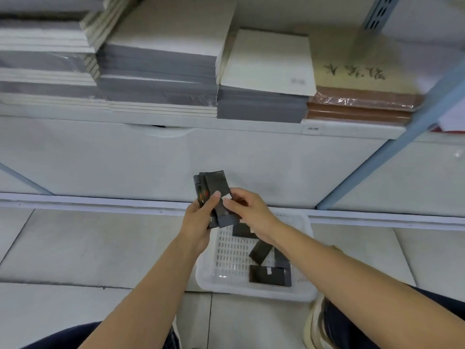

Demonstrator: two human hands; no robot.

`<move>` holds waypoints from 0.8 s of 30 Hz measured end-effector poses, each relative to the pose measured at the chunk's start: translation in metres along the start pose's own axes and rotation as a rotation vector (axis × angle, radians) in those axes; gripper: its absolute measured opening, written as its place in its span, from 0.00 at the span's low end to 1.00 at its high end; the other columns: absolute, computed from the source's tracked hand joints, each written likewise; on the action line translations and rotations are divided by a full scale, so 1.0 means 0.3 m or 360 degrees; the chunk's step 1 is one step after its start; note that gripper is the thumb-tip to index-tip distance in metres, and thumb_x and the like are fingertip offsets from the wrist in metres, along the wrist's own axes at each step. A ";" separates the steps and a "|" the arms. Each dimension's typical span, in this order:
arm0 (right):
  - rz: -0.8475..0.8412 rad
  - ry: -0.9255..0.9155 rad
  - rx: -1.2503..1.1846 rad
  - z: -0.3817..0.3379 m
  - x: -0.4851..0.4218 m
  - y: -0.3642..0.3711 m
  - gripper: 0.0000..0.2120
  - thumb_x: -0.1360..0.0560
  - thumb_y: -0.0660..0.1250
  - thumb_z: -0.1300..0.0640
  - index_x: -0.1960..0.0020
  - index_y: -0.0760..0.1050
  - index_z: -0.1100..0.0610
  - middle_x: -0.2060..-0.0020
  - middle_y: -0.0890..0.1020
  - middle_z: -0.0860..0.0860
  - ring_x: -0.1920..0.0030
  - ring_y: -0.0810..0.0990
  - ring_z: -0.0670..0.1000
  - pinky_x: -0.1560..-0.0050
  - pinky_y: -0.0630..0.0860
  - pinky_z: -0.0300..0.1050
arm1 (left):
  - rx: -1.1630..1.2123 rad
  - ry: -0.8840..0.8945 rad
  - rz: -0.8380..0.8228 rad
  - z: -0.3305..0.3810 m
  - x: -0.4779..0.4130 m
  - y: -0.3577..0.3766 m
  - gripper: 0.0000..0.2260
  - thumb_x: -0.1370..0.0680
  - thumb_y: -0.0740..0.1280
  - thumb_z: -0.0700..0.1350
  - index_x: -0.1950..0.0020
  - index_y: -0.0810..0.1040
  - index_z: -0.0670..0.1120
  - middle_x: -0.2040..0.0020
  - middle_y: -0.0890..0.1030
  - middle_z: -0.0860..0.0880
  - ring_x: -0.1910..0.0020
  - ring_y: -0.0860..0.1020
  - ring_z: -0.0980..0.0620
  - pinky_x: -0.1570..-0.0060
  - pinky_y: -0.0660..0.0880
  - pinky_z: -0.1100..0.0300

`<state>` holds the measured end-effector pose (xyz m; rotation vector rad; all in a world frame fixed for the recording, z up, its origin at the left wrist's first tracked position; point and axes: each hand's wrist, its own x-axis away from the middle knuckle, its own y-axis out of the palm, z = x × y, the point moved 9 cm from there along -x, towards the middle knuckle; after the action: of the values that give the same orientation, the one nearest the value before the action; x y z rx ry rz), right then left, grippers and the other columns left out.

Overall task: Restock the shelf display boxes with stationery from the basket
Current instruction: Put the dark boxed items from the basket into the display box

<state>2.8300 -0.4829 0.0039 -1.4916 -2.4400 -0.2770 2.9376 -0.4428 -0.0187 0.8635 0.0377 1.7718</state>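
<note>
Left hand (198, 219) grips a fanned bunch of black packets (216, 183), fingers curled round the lower half and thumb pressed across the front. The bunch stands roughly upright above the basket's far left corner, in front of the white lower shelf panel (100, 159). Right hand (247, 210) pinches the frontmost packet at its right edge, thumb and forefinger closed just by a small white label (227, 196) — the other fingers are curled behind it.

White slotted plastic basket (208, 279) sits on the tiled floor (75, 248) below the hands. Inside it are loose black packets: one flat near the front (270, 275), one tilted mid-basket (260, 251), one by the far wall (242, 230), partly hidden by the right forearm.

Shelf edge (226, 124) above carries stacked grey-and-white notebooks (156, 71) and a brown-edged wrapped pad stack (359, 104) — a small tag (312, 128) on the edge is unreadable. Light shoe (317, 323) bottom right.
</note>
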 end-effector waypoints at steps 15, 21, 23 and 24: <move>-0.0218 -0.0566 0.0496 -0.463 0.177 0.034 0.40 0.29 0.76 0.59 0.24 0.59 0.48 0.32 0.65 0.48 0.38 0.73 0.46 0.46 0.75 0.34 | -0.0035 0.0494 0.0178 0.445 0.200 0.140 0.03 0.21 0.68 0.44 0.51 0.78 0.45 0.56 0.83 0.46 0.57 0.81 0.48 0.56 0.77 0.55; 0.0026 -0.1032 0.0673 -0.675 0.299 0.038 0.21 0.25 0.70 0.62 0.34 0.74 0.52 0.39 0.73 0.49 0.44 0.74 0.42 0.49 0.72 0.31 | -0.0173 0.0747 0.0051 0.623 0.303 0.207 0.06 0.22 0.69 0.47 0.50 0.78 0.45 0.57 0.82 0.46 0.61 0.79 0.49 0.58 0.74 0.56; 0.0147 -0.1089 0.0589 -0.743 0.323 0.006 0.14 0.22 0.66 0.61 0.38 0.78 0.53 0.45 0.78 0.47 0.47 0.78 0.44 0.48 0.74 0.36 | -0.0240 0.0812 0.0079 0.688 0.336 0.203 0.09 0.23 0.70 0.49 0.51 0.78 0.44 0.60 0.79 0.47 0.65 0.75 0.51 0.60 0.72 0.57; 0.0241 -0.1145 0.0583 -0.784 0.336 -0.013 0.11 0.21 0.64 0.60 0.41 0.80 0.54 0.49 0.81 0.46 0.49 0.79 0.45 0.49 0.75 0.38 | -0.0286 0.0824 0.0083 0.715 0.348 0.203 0.10 0.23 0.70 0.49 0.50 0.78 0.43 0.61 0.78 0.47 0.66 0.75 0.51 0.61 0.71 0.57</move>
<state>2.8124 -0.4701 0.2590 -1.7903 -2.6293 0.8310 2.9962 -0.4602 0.2198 0.2647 0.1915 1.9725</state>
